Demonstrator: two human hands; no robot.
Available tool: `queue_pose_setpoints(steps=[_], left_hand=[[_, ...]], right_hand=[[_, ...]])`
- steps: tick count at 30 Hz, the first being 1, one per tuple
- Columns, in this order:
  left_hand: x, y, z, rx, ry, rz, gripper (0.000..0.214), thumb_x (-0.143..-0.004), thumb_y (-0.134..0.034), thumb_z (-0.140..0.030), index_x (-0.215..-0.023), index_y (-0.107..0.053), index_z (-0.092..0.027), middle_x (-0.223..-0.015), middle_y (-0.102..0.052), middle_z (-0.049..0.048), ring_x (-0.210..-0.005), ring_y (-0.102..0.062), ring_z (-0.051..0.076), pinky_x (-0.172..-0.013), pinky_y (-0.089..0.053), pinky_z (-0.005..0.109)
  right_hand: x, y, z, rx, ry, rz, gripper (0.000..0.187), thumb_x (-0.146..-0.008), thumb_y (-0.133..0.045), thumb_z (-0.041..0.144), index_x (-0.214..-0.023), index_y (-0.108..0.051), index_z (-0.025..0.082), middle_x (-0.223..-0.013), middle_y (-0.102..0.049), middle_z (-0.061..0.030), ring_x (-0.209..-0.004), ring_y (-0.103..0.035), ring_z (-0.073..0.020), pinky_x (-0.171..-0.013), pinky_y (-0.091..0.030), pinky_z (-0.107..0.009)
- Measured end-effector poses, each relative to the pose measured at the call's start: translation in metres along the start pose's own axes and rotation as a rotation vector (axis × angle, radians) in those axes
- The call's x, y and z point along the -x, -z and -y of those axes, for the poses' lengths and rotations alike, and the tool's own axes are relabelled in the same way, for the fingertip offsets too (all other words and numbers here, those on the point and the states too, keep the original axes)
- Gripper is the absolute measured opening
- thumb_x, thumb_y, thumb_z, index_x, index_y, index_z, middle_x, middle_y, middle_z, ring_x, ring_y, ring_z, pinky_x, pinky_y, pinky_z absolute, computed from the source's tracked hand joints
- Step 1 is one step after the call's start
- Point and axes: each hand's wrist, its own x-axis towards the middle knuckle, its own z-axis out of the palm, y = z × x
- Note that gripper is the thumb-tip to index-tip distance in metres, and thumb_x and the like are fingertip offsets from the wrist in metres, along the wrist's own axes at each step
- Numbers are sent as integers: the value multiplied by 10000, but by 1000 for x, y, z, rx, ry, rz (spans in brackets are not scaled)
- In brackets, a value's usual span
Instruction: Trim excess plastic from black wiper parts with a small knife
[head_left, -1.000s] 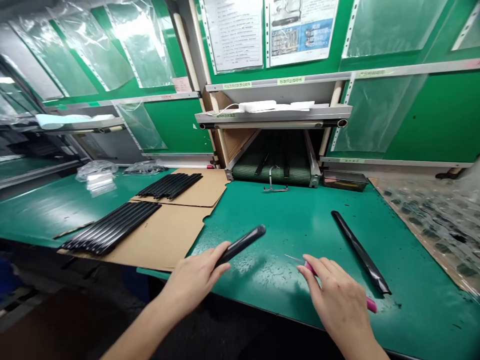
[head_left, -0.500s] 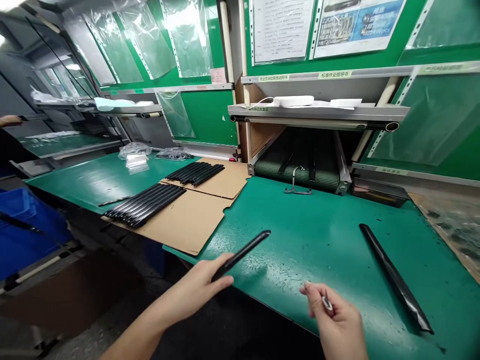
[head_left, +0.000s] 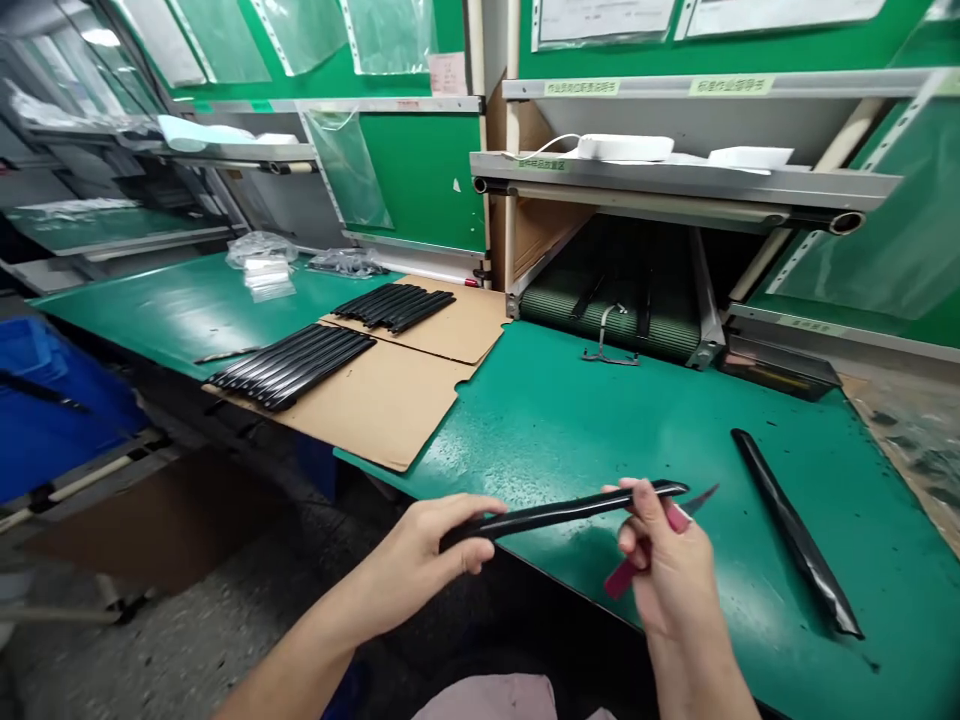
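Left grip [head_left: 420, 562], and right grip [head_left: 673, 565] with a pink-handled knife [head_left: 621, 579], clasp a black strip [head_left: 562, 513] near both ends, likely for steadiness.

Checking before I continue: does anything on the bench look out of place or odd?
One black piece lies alone on the green table, apart from the rows of similar pieces on the cardboard, a dark scrap by its near end. The right hand also has a knife with its blade bare.
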Motion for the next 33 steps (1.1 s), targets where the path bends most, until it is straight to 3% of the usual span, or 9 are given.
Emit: queue_pose_setpoints(steps=[3,7,12,15,20,24,29,33], left_hand=[[0,-7,8,333,-44,-121,450,-950,-542,-459,-1255,-611,-134,-808,-710,72,-754,-669,178,-741,-527,275],[-4,-21,14,689,-82,-164,497,-984,-477,-457,-1271,-580,-64,-871,-724,144,-824,-699,215,-764,-543,302],[-6,-24,12,874,-28,-154,489,-992,-467,-421,-1261,-570,-25,-932,-720,200,-883,-715,269,-799,-556,349],[-6,-23,9,895,-25,-172,489,-997,-456,-418,-1246,-575,-14,-930,-720,215,-883,-718,276,-797,-560,349],[-7,-21,9,834,-38,-202,471,-978,-501,-423,-1191,-619,-19,-912,-725,205,-869,-723,279,-769,-565,331],[-10,-21,9,709,-22,-240,450,-904,-627,-436,-1135,-661,-51,-835,-722,144,-810,-727,252,-737,-568,298],[-11,-20,5,554,43,-338,400,-807,-737,-400,-1046,-702,-81,-815,-679,90,-714,-709,208,-703,-571,289],[-6,-15,5,468,-44,-213,407,-872,-652,-407,-1127,-698,-94,-908,-684,126,-787,-708,230,-742,-559,313]], right_hand=[[-6,2,2,-51,-7,-68,602,-461,-941,421,-903,-707,87,-894,-713,-100,-417,-462,-36,-329,-243,-142],[-6,2,0,-74,-23,-130,620,-409,-960,423,-864,-712,82,-747,-662,-36,-425,-468,-47,-319,-260,-145],[-9,7,-1,-88,-41,-159,513,-535,-925,442,-861,-726,100,-774,-649,-31,-455,-496,-55,-332,-300,-162],[-12,8,-2,-99,-39,-142,468,-552,-922,421,-840,-721,111,-844,-662,-43,-459,-498,-53,-331,-295,-169],[-12,7,-3,-96,-38,-157,477,-569,-918,408,-865,-718,92,-786,-636,-39,-452,-487,-57,-321,-280,-171],[-9,3,-2,-73,-20,-135,421,-663,-872,412,-886,-705,97,-816,-634,-40,-475,-491,-50,-339,-303,-169],[-4,3,0,-42,-63,-131,430,-618,-896,404,-880,-686,134,-818,-641,-38,-509,-499,-66,-352,-343,-177],[-14,17,-6,144,45,-12,408,-683,-817,519,-916,-674,216,-742,-653,-58,-408,-435,-92,-288,-292,-250]])
